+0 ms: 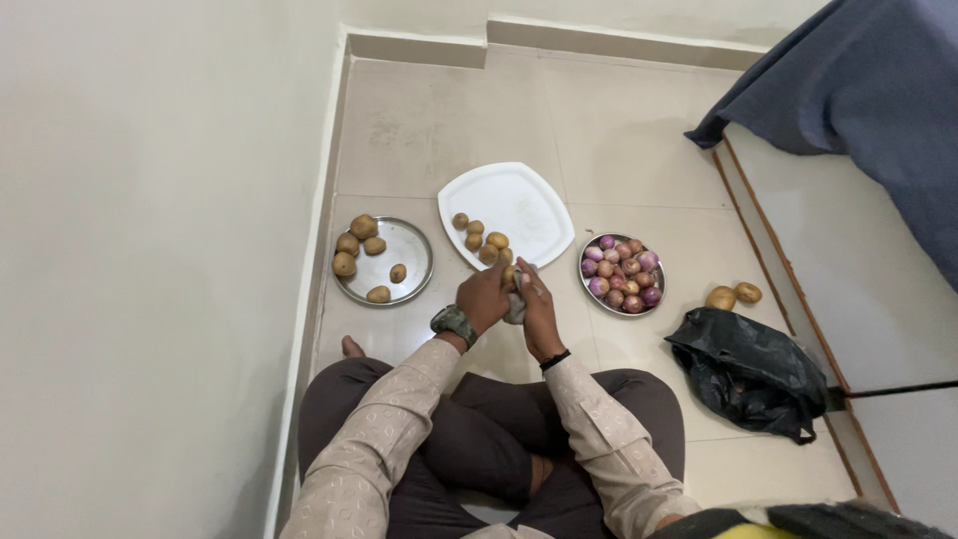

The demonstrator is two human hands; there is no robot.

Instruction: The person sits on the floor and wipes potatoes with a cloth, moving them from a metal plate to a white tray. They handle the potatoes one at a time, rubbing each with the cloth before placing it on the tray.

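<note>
I sit cross-legged on a tiled floor. My left hand (484,297) and my right hand (539,311) meet in front of me, closed together around a small potato (510,275) and a grey cloth (516,309). Just beyond them lies a white square plate (519,200) with several potatoes (482,240) near its front edge. A steel plate (407,250) to the left carries several more potatoes (351,245). Right of my hands, a steel bowl (654,289) is full of purple onions (621,274).
Two loose potatoes (733,295) lie on the floor beside a crumpled black plastic bag (748,371). A wall runs along the left. A bed with a dark blue cover (868,90) stands at the right, its wooden edge close to the bag.
</note>
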